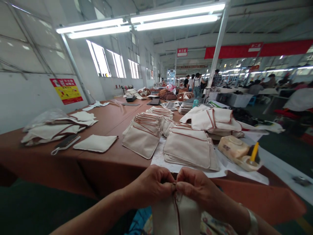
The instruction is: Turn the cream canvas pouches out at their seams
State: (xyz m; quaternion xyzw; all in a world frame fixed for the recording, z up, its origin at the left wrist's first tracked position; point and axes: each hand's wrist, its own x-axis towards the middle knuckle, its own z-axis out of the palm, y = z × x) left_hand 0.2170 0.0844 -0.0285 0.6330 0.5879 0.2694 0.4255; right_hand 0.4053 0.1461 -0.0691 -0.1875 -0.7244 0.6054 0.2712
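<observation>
Just past the table's front edge, a cream fabric piece (164,215) with a brown strip down its middle hangs from my fingers. My left hand (153,183) pinches its top edge left of the strip. Close beside it, my right hand (197,185) pinches the same edge on the right. The thumbs nearly meet at the strip's top, and anything small between the fingertips is hidden. On the table beyond my hands lie a stack of cream fabric pouches (188,147) and a fanned row of similar pouches (141,138).
A single pouch (96,143) and a dark phone-like object (66,142) with a strap lie left on the brown-covered table (110,112). More fabric pieces (61,127) are piled beyond. At right sits a cut plastic container (238,151) holding a yellow-handled tool (254,151).
</observation>
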